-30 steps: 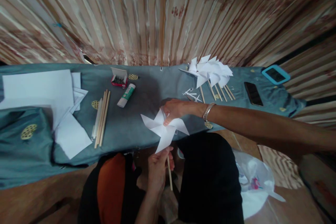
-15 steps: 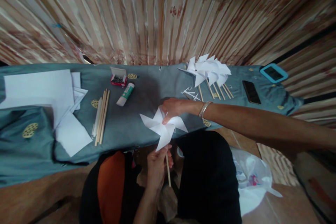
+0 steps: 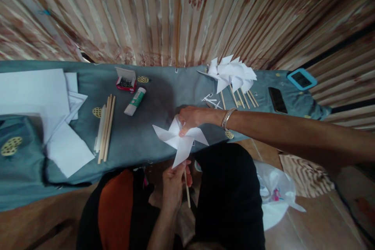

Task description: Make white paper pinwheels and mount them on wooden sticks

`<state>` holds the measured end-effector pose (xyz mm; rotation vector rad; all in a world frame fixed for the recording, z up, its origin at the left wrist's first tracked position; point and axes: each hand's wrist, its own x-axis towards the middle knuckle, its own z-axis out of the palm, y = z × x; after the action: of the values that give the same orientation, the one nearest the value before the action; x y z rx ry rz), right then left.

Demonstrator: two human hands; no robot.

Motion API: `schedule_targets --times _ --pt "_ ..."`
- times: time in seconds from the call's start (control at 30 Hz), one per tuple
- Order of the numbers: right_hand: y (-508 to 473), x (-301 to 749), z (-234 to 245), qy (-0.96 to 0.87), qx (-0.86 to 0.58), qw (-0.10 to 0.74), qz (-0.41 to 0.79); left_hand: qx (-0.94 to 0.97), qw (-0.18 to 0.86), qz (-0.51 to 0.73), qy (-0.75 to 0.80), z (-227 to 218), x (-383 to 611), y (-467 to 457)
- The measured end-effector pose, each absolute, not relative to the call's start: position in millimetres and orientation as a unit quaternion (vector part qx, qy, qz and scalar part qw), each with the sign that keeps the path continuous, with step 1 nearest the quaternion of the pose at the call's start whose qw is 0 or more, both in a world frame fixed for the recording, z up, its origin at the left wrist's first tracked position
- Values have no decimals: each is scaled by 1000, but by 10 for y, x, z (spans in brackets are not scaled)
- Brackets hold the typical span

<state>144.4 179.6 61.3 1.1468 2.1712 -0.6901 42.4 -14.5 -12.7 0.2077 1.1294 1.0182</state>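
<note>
A white paper pinwheel lies near the front edge of the cloth-covered table, its blades spread. My left hand grips its wooden stick just below the lowest blade, in front of the table edge. From the right, my right hand reaches over the paper, with the thumb pressed on the pinwheel's centre and the fingers curled at its far side. What lies under that thumb is hidden. Beyond my right wrist, several finished-looking pinwheels lie overlapped with their sticks toward me.
Left of my hands lie several wooden sticks, a glue stick and an open red box of small metal pieces. White paper sheets cover the left end. Paper scraps, a phone and a blue-framed device are rightward.
The camera view has shifted slightly, so the table items appear a little further left and higher. Both hands keep their hold on the pinwheel.
</note>
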Motion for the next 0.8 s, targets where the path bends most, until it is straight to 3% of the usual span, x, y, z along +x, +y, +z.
schedule_targets --times 0.8 --pt "1715 1604 603 823 430 230 -292 91 712 468 516 -96 401 -177"
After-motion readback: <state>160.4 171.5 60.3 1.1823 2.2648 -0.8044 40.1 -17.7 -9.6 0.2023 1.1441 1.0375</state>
